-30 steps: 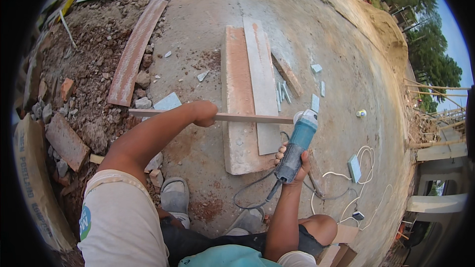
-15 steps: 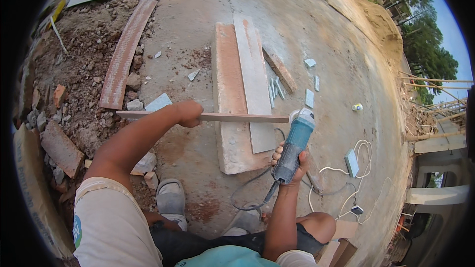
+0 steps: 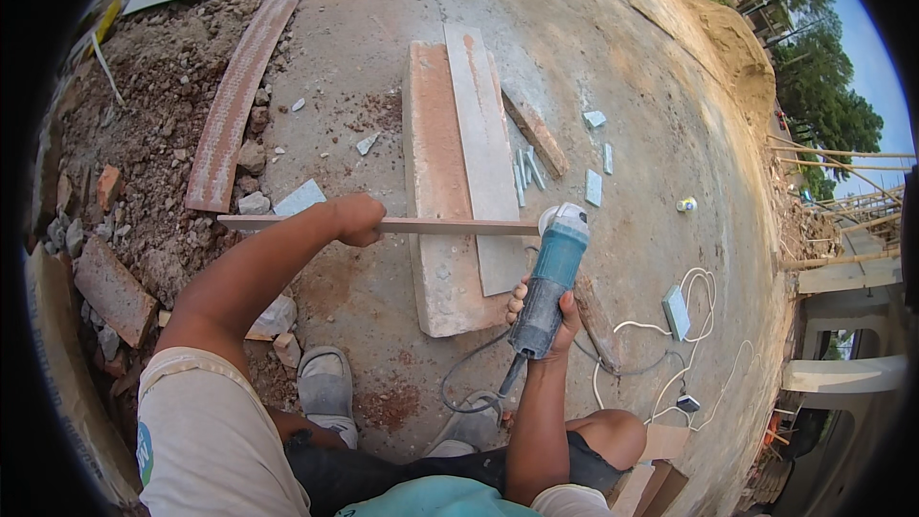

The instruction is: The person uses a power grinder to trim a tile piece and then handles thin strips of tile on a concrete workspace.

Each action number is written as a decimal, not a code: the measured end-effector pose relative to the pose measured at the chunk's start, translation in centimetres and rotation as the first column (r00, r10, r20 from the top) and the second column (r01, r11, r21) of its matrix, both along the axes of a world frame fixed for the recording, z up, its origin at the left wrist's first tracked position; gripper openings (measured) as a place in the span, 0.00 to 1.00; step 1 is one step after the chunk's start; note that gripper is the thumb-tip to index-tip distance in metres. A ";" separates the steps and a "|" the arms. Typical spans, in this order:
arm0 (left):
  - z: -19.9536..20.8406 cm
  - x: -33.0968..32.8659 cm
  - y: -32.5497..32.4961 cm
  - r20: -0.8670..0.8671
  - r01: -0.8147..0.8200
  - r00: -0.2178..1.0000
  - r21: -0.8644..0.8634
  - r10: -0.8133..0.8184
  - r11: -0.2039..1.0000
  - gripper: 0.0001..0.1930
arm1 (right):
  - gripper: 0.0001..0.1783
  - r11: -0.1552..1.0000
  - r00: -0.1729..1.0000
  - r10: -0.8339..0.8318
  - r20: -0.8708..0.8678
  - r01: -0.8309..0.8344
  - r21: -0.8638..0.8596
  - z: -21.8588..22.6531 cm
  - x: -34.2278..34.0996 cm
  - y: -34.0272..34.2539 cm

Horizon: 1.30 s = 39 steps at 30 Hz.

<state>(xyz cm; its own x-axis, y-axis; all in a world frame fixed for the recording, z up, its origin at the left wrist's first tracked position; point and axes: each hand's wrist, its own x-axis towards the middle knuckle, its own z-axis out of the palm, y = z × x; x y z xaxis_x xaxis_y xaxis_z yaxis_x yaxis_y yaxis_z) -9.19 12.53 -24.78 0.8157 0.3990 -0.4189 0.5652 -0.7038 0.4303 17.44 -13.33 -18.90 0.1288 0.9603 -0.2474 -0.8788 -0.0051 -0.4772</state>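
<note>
My left hand (image 3: 360, 220) is closed around a long, thin tile strip (image 3: 450, 227), which it holds level, edge up, across a thick slab (image 3: 436, 144). A teal and dark grey angle grinder (image 3: 548, 282) sits in my right hand (image 3: 567, 321), fingers wrapped about its body. The grinder's head and disc guard are at the strip's right end; whether the disc touches the strip cannot be made out. Below the strip, a pale tile plank (image 3: 486, 153) lies lengthwise on the slab.
Several small tile offcuts (image 3: 593, 188) and two rough bars, one a reddish bar (image 3: 536, 134), lie right of the slab. White cable (image 3: 708, 302) loops further right. Rubble (image 3: 153, 124) and a curved-looking reddish plank (image 3: 239, 105) are at left. My sandalled feet (image 3: 325, 383) are close below.
The grinder has shifted left, its head now covering a little more of the strip's right end. My left hand keeps its hold on the strip. The whole view has slid slightly.
</note>
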 end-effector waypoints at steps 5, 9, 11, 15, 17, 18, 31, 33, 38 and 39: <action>0.3 -0.1 -0.1 0.003 -0.008 1.000 -0.004 0.008 1.000 0.14 | 0.43 0.999 0.995 -0.010 0.103 0.014 -0.042 0.1 0.3 -0.1; 0.1 -0.1 -0.1 0.010 -0.001 1.000 0.001 0.001 1.000 0.14 | 0.39 0.999 0.999 -0.045 0.031 0.045 -0.006 0.0 0.6 0.0; 0.3 0.0 -0.1 0.012 -0.005 1.000 -0.004 0.005 1.000 0.14 | 0.42 0.999 0.997 -0.040 0.061 0.040 -0.003 -0.3 1.2 -0.2; 0.5 -0.1 -0.1 0.016 -0.001 1.000 0.000 0.001 1.000 0.13 | 0.44 0.998 0.996 -0.057 0.065 0.056 0.007 -0.3 1.8 -0.3; 0.8 -0.1 -0.1 0.009 -0.003 1.000 0.007 0.003 1.000 0.13 | 0.43 0.998 0.997 -0.058 0.044 0.058 0.018 -0.1 1.9 -0.2; 0.8 -0.1 -0.2 0.004 -0.003 1.000 0.008 0.003 1.000 0.13 | 0.43 0.998 0.998 -0.061 0.033 0.060 0.022 -0.1 2.1 -0.3; 0.1 0.0 0.0 -0.019 -0.009 1.000 -0.001 0.009 1.000 0.15 | 0.46 0.996 0.994 -0.087 0.065 0.087 0.000 0.4 2.3 -0.5; 0.3 0.1 0.0 -0.035 0.005 0.999 0.003 -0.004 1.000 0.15 | 0.46 0.997 0.995 -0.081 0.051 0.081 -0.010 0.4 2.2 -0.4; 0.8 0.2 -0.1 -0.045 0.005 0.999 0.003 -0.004 1.000 0.15 | 0.45 0.997 0.994 -0.077 0.072 0.078 -0.016 0.3 1.9 -0.2; 0.8 0.2 -0.1 -0.048 0.005 0.999 0.004 -0.005 1.000 0.15 | 0.45 0.997 0.994 -0.078 0.081 0.080 -0.019 0.3 1.9 -0.2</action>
